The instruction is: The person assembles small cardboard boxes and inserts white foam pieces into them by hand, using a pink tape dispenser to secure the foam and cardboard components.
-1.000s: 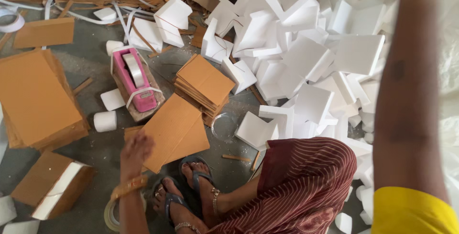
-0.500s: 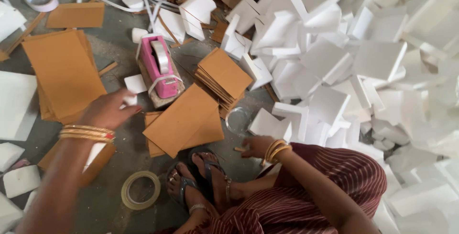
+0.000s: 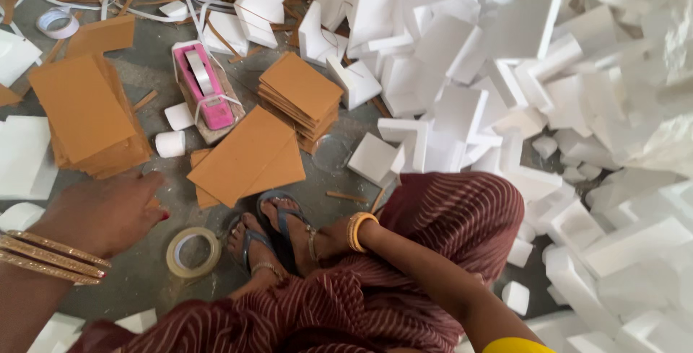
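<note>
Left hand [image 3: 105, 212], fingers loosely curled and empty, hovers near the tape roll [image 3: 193, 252]; right hand [image 3: 328, 241] rests by the ankle, its grip hidden. Best pinch the roll's rim.

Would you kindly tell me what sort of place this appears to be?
Probably a small packing workshop, worked on the floor: stacks of brown cardboard sheets, a heap of white foam corner pieces, and a pink tape dispenser lie around the seated person.

Matt brown cardboard sheets [image 3: 249, 157], glossy pink plastic tape dispenser [image 3: 204, 93], rough white foam blocks [image 3: 462, 107], dusty grey concrete floor [image 3: 144, 266].
</note>
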